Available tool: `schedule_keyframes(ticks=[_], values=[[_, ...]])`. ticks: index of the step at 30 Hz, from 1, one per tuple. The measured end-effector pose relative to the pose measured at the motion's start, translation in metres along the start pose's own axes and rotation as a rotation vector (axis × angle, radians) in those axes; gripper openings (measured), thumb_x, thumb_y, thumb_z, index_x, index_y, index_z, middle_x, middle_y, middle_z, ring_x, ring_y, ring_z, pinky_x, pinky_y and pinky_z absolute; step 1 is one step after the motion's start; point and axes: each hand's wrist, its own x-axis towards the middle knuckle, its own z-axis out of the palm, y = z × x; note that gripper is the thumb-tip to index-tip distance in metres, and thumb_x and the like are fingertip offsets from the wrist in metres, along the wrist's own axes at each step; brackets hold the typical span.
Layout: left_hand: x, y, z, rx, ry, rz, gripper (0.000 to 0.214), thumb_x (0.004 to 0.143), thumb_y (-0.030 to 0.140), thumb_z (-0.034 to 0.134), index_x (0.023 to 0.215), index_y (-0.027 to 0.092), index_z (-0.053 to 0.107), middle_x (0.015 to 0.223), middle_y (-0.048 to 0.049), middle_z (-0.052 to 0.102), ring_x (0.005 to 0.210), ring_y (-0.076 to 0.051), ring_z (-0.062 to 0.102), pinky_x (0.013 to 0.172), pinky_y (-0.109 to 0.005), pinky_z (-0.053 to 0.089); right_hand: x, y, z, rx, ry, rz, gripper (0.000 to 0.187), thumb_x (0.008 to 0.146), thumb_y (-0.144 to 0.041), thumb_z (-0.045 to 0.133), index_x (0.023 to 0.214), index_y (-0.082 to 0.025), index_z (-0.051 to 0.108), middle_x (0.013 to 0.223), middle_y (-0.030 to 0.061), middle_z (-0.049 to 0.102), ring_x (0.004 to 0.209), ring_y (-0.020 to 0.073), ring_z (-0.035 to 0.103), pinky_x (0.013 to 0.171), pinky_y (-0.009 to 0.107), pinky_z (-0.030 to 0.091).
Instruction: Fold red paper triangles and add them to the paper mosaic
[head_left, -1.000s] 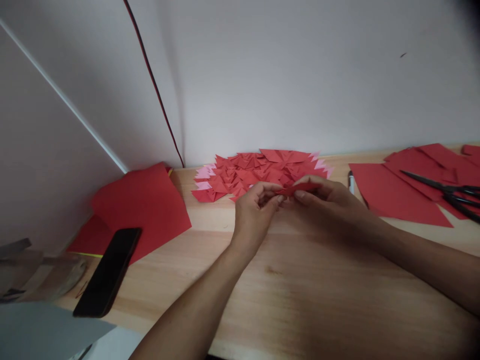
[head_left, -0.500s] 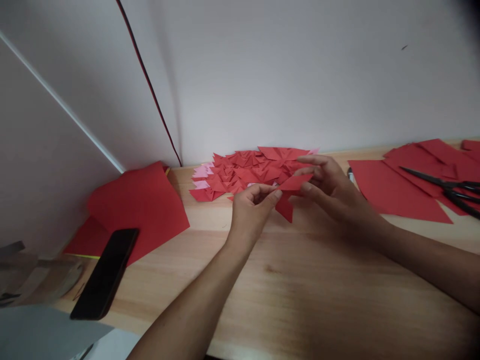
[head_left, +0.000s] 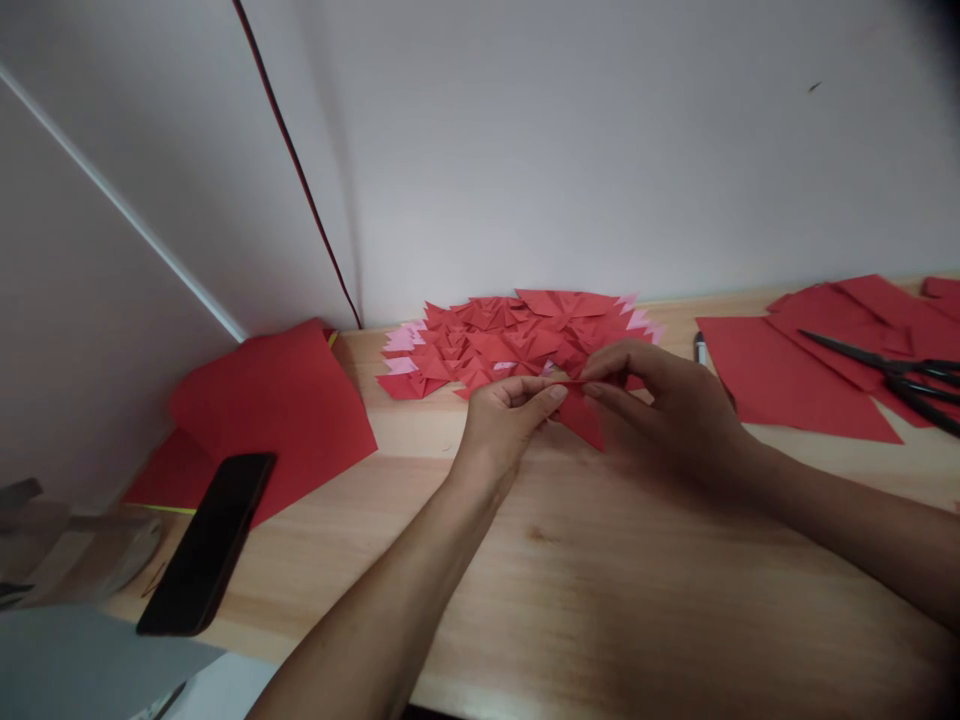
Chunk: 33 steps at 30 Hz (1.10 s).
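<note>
The right hand (head_left: 667,395), its fingers spread half a second earlier, had come to a narrow pinch on the paper (head_left: 583,427), whose raised flap no longer showed — a crease was probably being pressed. The left hand (head_left: 501,425) pinched the paper's other side. The piece was held over the table (head_left: 600,590), just in front of the pile (head_left: 517,345), one point hanging down. The hands hid its upper folds (seen nearly edge-on) — their shape could not be told. The picture's right edge cut off the scissors (head_left: 894,374).

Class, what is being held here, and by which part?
A folded red paper, pinched along its upper edge between fingertips of the left hand and right hand.
</note>
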Motion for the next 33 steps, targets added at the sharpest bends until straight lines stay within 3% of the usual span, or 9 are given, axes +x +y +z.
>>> schedule_keyframes(ticks=[8,16,22,26,29,31,33], values=[[0.001,0.003,-0.001,-0.111,-0.026,-0.118,0.007,0.067,0.014,0.077,0.072,0.011,0.074,0.063,-0.0016,0.066,0.057,-0.007,0.056,0.058,-0.02,0.039,-0.004,-0.003,-0.002,-0.062,0.029,-0.193,0.01,0.092,-0.036,0.061,0.092,-0.036,0.071,0.096,0.0028,0.072,0.09,0.0249,0.067,0.081,0.044,0.053],[0.002,0.007,-0.007,-0.16,-0.069,-0.278,0.003,0.072,0.01,0.074,0.073,0.008,0.072,0.066,-0.0028,0.065,0.058,-0.007,0.056,0.059,-0.02,0.042,-0.007,0.004,-0.002,-0.156,0.036,-0.418,0.017,0.089,-0.024,0.066,0.094,-0.039,0.073,0.095,0.002,0.072,0.088,0.022,0.068,0.075,0.038,0.057],[0.003,0.011,-0.012,-0.147,-0.151,-0.293,0.012,0.07,0.011,0.079,0.078,0.006,0.072,0.071,-0.0039,0.065,0.061,-0.007,0.057,0.062,-0.022,0.044,0.001,0.009,-0.004,-0.185,0.072,-0.673,0.026,0.084,-0.006,0.069,0.098,-0.027,0.072,0.092,0.0038,0.071,0.083,0.0173,0.067,0.072,0.031,0.056],[0.001,0.01,-0.011,-0.129,-0.151,-0.257,0.016,0.069,0.019,0.082,0.073,0.007,0.072,0.066,-0.0029,0.064,0.06,-0.007,0.057,0.063,-0.022,0.043,0.002,0.009,-0.004,-0.146,0.049,-0.691,0.024,0.084,-0.008,0.068,0.097,-0.027,0.072,0.097,0.0034,0.071,0.086,0.0172,0.068,0.075,0.03,0.056],[0.0,0.009,-0.008,-0.115,-0.075,-0.19,0.014,0.066,0.017,0.082,0.07,0.008,0.072,0.064,-0.0021,0.065,0.057,-0.007,0.056,0.061,-0.021,0.042,0.001,0.011,-0.003,-0.116,0.012,-0.63,0.022,0.088,-0.012,0.064,0.101,-0.028,0.071,0.107,0.0041,0.07,0.097,0.0186,0.067,0.082,0.032,0.055],[0.001,0.01,-0.008,-0.108,-0.007,-0.118,0.011,0.066,0.015,0.081,0.07,0.009,0.072,0.063,-0.0018,0.065,0.056,-0.007,0.056,0.06,-0.021,0.042,0.002,0.011,-0.004,-0.071,0.027,-0.488,0.02,0.092,-0.018,0.059,0.107,-0.028,0.069,0.115,0.0057,0.068,0.107,0.0212,0.064,0.09,0.036,0.052],[0.002,0.011,-0.008,-0.098,0.054,-0.049,0.01,0.067,0.016,0.08,0.069,0.01,0.073,0.061,-0.0013,0.064,0.055,-0.007,0.056,0.059,-0.021,0.041,0.002,0.009,-0.005,-0.007,0.074,-0.273,0.018,0.097,-0.029,0.052,0.11,-0.027,0.065,0.11,0.0062,0.068,0.104,0.0226,0.064,0.088,0.038,0.051]])
